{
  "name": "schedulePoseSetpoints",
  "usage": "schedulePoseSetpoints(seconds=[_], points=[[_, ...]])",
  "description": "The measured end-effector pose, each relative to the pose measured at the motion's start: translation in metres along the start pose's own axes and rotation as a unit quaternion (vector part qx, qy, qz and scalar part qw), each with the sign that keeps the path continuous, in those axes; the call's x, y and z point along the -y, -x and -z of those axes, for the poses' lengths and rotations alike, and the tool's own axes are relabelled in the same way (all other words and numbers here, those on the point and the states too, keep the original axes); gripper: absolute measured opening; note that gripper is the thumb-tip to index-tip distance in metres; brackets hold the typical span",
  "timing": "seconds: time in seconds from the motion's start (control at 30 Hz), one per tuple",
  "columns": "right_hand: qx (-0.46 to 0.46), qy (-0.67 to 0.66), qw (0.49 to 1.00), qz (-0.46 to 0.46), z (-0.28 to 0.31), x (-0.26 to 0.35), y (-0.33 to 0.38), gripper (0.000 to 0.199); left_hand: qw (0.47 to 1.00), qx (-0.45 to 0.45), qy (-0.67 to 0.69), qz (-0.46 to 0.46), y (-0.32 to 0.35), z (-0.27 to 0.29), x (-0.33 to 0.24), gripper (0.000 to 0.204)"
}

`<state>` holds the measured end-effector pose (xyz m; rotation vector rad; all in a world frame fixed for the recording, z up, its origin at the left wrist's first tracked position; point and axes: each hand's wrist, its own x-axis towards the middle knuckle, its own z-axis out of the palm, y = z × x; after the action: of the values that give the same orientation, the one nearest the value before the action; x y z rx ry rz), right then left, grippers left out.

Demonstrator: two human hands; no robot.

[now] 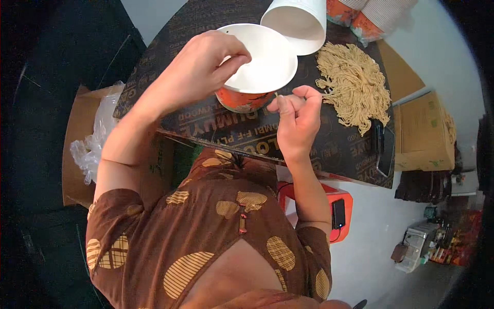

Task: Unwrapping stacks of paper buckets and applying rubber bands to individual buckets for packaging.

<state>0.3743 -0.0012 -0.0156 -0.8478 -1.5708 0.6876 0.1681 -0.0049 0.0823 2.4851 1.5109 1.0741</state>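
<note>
A round paper bucket (278,56), white inside with an orange printed outside, stands upright on the dark printed board table. A small dark hole shows near its far left rim. Over its opening, my left hand (218,59) is closed in a pinch; whatever it holds, if anything, is hidden. At the bucket's near right side my right hand (298,116) pinches thumb against fingers, with a short thin yellowish end poking out. To the right lies a loose heap of beige cords (355,85). Behind the bucket, a stack of white buckets (297,23) lies tipped, its mouth facing me.
More orange and white buckets (368,23) in plastic stand at the far right. A black tool (380,139) lies near the table's right edge. Cardboard boxes (419,131) flank the table. A phone (338,214) rests on a red stool (347,203) below.
</note>
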Motion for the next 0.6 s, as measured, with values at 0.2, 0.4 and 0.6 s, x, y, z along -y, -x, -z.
schedulePoseSetpoints(seconds=[0.2,0.4,0.6], points=[[-0.005,0.022,1.000,0.010,-0.002,-0.004,-0.002,0.022,0.972,0.221,0.076,0.027,-0.037,0.002,-0.003,0.015],[0.001,0.025,1.000,-0.004,-0.003,-0.001,-0.004,0.021,0.942,0.322,0.093,0.007,-0.056,-0.011,0.003,0.017],[0.003,0.026,1.000,0.005,-0.004,0.000,-0.006,0.021,0.923,0.363,0.127,0.016,-0.058,-0.017,0.002,0.018]])
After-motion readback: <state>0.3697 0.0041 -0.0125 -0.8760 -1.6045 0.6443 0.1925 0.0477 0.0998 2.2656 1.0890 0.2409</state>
